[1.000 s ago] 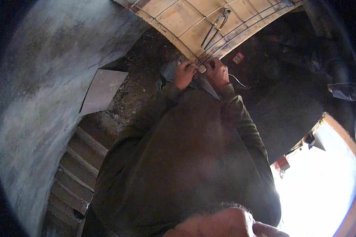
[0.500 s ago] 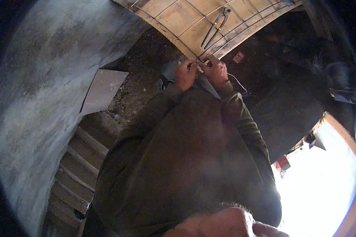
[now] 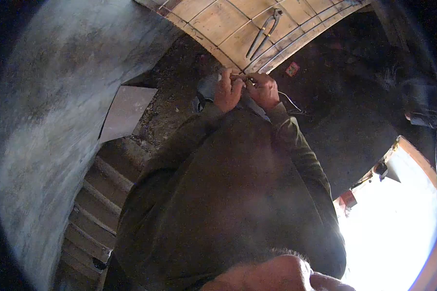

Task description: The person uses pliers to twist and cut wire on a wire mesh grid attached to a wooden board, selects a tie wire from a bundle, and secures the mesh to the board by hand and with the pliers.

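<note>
Both hands are at the near corner of a wooden board [image 3: 213, 22], where the dark rods of a metal grid [image 3: 251, 20] cross and reach its edge. The left hand [image 3: 226, 93] has its fingers bent, with thumb and forefinger drawn toward each other beside the corner. The right hand [image 3: 264, 91] is just beside it, fingers curled inward and tips nearly meeting those of the left. A small brownish piece [image 3: 240, 77] shows between the fingertips, right at the end of the rods; it is too small and covered to tell what it is, or which hand grips it. The grid lies over the board, its rods running lengthwise and crosswise, closer together along the right side. Pincers [image 3: 277, 14] rest on the grid beyond the hands, head pointing away, the two handles slightly apart and slanting back toward the corner. Blue-grey material [image 3: 207, 88] shows just beside the left hand, and a thin pale cord [image 3: 289, 100] curves out beside the right wrist. To the right of the board, a small red packet [image 3: 292, 69] lies on the dark ground [image 3: 344, 145]. On the left, a flat pale panel [image 3: 128, 111] stands near the rough grey wall [image 3: 58, 97], above a row of step-like ledges [image 3: 94, 194].
</note>
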